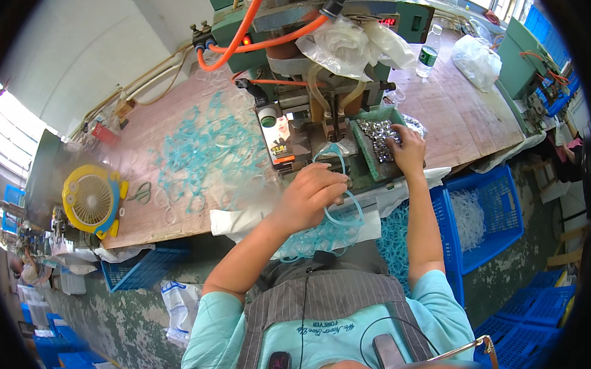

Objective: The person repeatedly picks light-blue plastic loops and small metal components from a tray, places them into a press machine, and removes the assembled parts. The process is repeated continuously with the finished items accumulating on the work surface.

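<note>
My left hand (311, 192) is closed on a light-blue plastic strap loop (353, 216) in front of the green press (288, 66). The loop's upper end reaches up under the press head, and its lower part hangs below my fingers. To the right, my right hand (409, 151) dips into a green metal tray (380, 172). Its curled fingertips touch a heap of small shiny metal pieces (375, 135); whether they pinch one is hidden. More blue loops (314, 241) lie on white cloth over my lap.
Blue loops (214, 145) are scattered across the wooden table (135, 221) at left, near a yellow fan (92, 200) and scissors (140, 193). At right stand a bottle (428, 53), a white plastic bag (476, 63) and, lower, a blue crate (493, 248). Orange hoses (249, 21) cross the press.
</note>
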`<action>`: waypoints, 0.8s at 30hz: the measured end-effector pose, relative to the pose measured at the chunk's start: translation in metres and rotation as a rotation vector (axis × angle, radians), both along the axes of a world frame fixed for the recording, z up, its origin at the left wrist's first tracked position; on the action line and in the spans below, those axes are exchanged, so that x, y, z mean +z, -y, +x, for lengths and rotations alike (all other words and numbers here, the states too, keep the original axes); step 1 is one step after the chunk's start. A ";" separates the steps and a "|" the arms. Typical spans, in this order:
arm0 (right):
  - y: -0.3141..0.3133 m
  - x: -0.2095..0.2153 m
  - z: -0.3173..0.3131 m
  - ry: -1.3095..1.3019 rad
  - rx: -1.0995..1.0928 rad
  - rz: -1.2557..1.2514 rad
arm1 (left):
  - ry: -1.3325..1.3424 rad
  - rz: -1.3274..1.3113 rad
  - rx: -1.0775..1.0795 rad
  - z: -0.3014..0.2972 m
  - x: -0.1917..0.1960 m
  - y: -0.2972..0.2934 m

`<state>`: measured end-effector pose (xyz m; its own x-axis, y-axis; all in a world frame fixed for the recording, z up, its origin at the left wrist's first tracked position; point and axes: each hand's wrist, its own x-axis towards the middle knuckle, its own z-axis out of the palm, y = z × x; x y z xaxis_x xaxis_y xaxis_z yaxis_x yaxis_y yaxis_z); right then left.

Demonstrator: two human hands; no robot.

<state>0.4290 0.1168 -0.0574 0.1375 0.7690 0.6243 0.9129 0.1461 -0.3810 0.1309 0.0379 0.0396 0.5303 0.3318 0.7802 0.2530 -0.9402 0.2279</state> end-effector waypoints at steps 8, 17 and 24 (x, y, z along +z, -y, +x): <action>0.000 -0.005 -0.003 -0.056 0.045 0.085 | 0.013 0.075 0.299 -0.001 -0.014 0.020; 0.007 -0.002 -0.008 -0.126 0.034 0.147 | 1.084 -1.162 0.465 -0.087 -0.135 0.045; 0.014 0.005 -0.016 -0.186 0.015 0.138 | 1.166 -1.533 0.273 -0.135 -0.175 0.014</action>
<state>0.4135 0.1026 -0.0528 0.2491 0.6809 0.6887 0.8262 0.2217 -0.5180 -0.0040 0.0241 -0.1356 -0.1264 0.9354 -0.3301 -0.5231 0.2198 0.8234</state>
